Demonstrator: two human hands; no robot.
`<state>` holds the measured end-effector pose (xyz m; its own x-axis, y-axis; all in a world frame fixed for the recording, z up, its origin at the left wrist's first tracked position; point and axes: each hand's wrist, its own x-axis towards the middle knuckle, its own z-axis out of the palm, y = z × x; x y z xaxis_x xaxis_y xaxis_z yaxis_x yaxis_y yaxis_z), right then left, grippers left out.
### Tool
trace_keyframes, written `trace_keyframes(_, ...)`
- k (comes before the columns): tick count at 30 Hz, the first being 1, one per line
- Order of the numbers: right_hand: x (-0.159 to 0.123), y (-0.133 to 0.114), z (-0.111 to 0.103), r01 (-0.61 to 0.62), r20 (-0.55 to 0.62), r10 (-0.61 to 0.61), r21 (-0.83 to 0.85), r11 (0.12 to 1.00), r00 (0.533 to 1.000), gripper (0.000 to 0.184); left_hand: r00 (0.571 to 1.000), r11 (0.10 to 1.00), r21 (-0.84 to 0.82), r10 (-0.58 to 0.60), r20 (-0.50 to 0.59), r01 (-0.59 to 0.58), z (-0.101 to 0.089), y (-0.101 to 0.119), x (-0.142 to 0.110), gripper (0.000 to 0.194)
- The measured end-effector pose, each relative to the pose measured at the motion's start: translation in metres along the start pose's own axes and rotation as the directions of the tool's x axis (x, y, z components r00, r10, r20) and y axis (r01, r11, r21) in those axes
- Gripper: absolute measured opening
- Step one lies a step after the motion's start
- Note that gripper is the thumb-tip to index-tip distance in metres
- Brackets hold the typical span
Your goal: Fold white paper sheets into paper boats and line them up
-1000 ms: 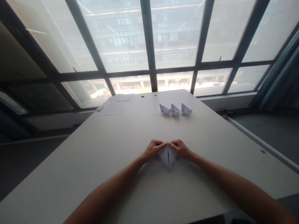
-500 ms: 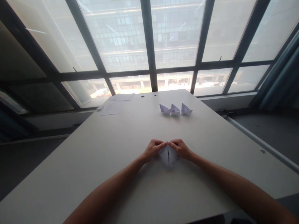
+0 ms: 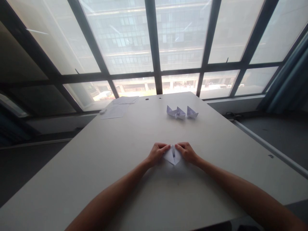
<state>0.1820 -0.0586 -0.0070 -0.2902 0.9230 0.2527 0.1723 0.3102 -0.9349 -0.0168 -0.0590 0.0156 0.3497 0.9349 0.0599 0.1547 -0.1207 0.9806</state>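
**Folded white paper (image 3: 172,157) pinched between two bare hands**

The left hand (image 3: 157,154) and right hand (image 3: 187,153) curve over the sheet, fingertips gripping its upper edges on either side of a raised centre crease. The thin, matte paper forms a sharp-creased shape, its point toward the person, resting on a smooth pale table (image 3: 72,170). Farther out, three small paper boats (image 3: 182,112) stand close together in a row, their peaks upright. Loose paper sheets (image 3: 115,112) lie toward the far left corner, before a tall dark-framed window (image 3: 154,48).
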Motion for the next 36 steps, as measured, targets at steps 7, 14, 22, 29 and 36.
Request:
trace_keyframes(7,0.003,-0.002,-0.005,-0.007,-0.234,0.016,0.039,0.999,0.972,0.042,0.985,0.984,-0.175,-0.069,-0.161,0.040,0.001,-0.004,0.003,0.043)
trace_keyframes(14,0.006,0.001,-0.011,0.026,-0.464,-0.019,0.009,1.000,0.886,0.046,0.944,0.957,-0.280,-0.026,-0.328,-0.071,-0.002,-0.010,0.010,0.045)
trace_keyframes(22,0.011,0.009,-0.022,0.034,-0.589,-0.017,0.017,0.999,0.808,0.045,0.913,0.938,-0.324,-0.019,-0.407,-0.124,-0.008,-0.018,0.015,0.041)
trace_keyframes(29,0.016,0.019,-0.024,0.027,-0.630,0.092,0.176,0.984,0.771,0.045,0.922,0.913,-0.385,-0.025,-0.387,-0.136,-0.007,-0.023,0.018,0.036)
trace_keyframes(36,0.012,0.014,-0.021,0.047,-0.615,0.046,0.135,0.990,0.787,0.043,0.963,0.883,-0.457,-0.022,-0.270,-0.108,-0.004,-0.015,0.015,0.039)
